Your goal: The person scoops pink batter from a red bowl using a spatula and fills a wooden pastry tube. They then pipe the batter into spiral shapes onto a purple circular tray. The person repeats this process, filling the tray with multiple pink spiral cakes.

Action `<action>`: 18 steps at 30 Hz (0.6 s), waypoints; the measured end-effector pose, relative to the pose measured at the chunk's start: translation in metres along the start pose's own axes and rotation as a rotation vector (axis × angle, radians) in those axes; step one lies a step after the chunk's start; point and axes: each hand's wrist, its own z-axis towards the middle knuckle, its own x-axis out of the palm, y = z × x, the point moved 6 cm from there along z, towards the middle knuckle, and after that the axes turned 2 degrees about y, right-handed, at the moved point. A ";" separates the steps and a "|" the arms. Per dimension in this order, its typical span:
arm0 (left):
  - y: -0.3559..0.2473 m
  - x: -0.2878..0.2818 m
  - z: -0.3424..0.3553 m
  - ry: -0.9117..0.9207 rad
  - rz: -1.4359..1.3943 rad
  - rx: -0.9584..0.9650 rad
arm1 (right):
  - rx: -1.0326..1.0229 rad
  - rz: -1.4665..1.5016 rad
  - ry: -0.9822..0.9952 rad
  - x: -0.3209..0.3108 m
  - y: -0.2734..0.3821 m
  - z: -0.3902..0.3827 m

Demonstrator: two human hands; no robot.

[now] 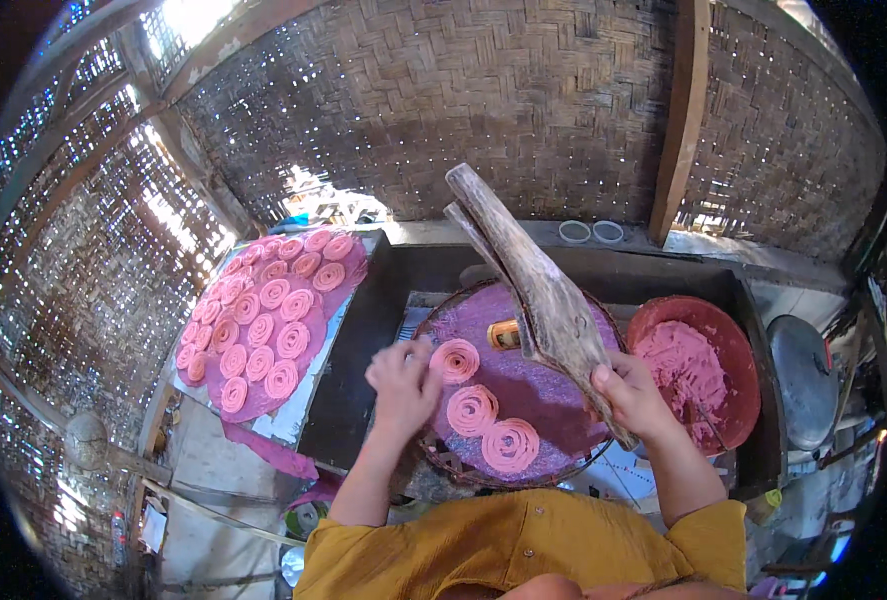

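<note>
My right hand [625,395] grips a weathered, split wooden piece [553,300] that rises diagonally over a round tray covered in purple-pink sheeting [563,420]. A short orange-yellow cylinder [503,335] shows beside the wood, partly hidden by it. Three pink spiral rosettes [508,445] lie on the tray's left and front parts. My left hand [403,385] hovers at the tray's left edge, fingers apart and loosely bent, near the upper-left rosette [454,360]; it holds nothing.
At left, a board with pink sheeting holds several rosettes [273,295]. A red bowl of pink dough [691,370] sits at right, beside a large metal lid [798,380]. A dark trough edge [343,400] borders the tray; two small round containers [590,233] stand behind, before woven walls.
</note>
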 end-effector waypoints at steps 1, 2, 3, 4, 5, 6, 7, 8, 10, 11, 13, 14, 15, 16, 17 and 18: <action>-0.001 -0.016 0.011 -0.084 -0.043 -0.018 | -0.023 0.007 -0.005 0.000 0.003 -0.004; -0.019 -0.027 0.026 -0.071 -0.132 0.096 | 0.004 0.012 0.001 0.003 0.004 -0.007; -0.040 -0.039 0.044 -0.063 -0.225 0.209 | 0.030 0.011 0.007 0.009 0.005 -0.008; -0.061 -0.046 0.055 -0.059 -0.318 0.327 | 0.052 0.007 0.010 0.016 0.009 -0.009; -0.073 -0.044 0.059 -0.068 -0.428 0.292 | -0.038 -0.065 0.004 0.024 0.011 -0.004; -0.089 -0.039 0.063 -0.077 -0.538 0.259 | -0.069 -0.108 0.003 0.032 0.014 -0.003; -0.098 -0.038 0.068 -0.088 -0.650 0.232 | -0.103 -0.152 -0.001 0.038 0.018 -0.001; -0.108 -0.044 0.075 -0.078 -0.502 0.258 | -0.137 -0.198 -0.007 0.039 0.024 -0.002; -0.128 -0.062 0.089 -0.061 -0.203 0.301 | -0.270 -0.700 -0.102 0.020 0.056 -0.008; -0.146 -0.073 0.090 -0.093 -0.192 0.411 | -0.259 -0.925 -0.169 0.009 0.072 -0.011; -0.179 -0.069 0.087 -0.135 -0.144 0.594 | -0.755 -0.799 -0.384 -0.005 0.125 -0.026; -0.194 -0.065 0.081 -0.149 -0.117 0.677 | -0.879 -0.841 -0.455 -0.004 0.149 -0.036; -0.201 -0.057 0.080 -0.021 -0.230 0.655 | -0.877 -1.004 -0.535 0.006 0.165 -0.050; -0.207 -0.052 0.081 0.132 -0.259 0.662 | -0.875 -1.170 -0.627 0.012 0.178 -0.060; -0.213 -0.050 0.083 0.286 -0.287 0.665 | -0.970 -1.250 -0.569 0.021 0.176 -0.071; -0.218 -0.046 0.081 0.440 -0.313 0.664 | -1.066 -1.328 -0.504 0.031 0.171 -0.085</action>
